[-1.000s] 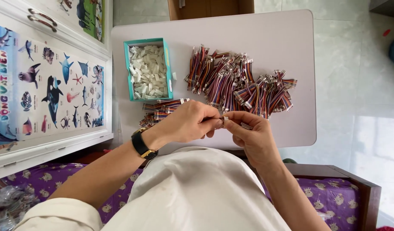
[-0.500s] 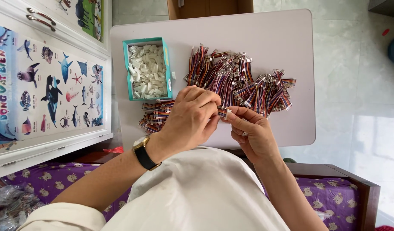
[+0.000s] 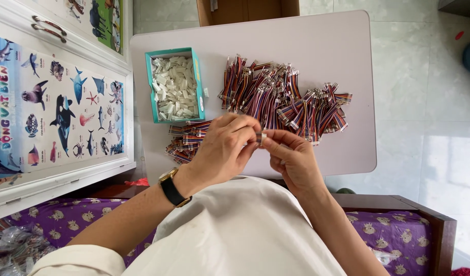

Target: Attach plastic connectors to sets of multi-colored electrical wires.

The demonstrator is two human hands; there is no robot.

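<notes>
Small white connector piece, pinched between both sets of fingertips, sits just above the near edge of the white table. The left hand curls over it from the side, thumb and forefinger closed narrowly on the piece, with a black-strapped wristwatch on that wrist. The right hand meets it from the other side, its fingers also drawn in tight against the same piece; the two hands touch at the fingertips. Whether a wire is already attached to the piece I cannot tell, since the fingers cover most of it.

Just beyond the hands lies a big loose heap of striped multicoloured wire bundles, spread across the middle of the table. A smaller stack of the same wires lies partly under the left hand, by the table's edge. Beside that, further up, stands a teal box full of small white plastic pieces. A cabinet door with a sea-animal poster runs along one side of the table, and purple patterned bedding shows below the person's pale shirt.
</notes>
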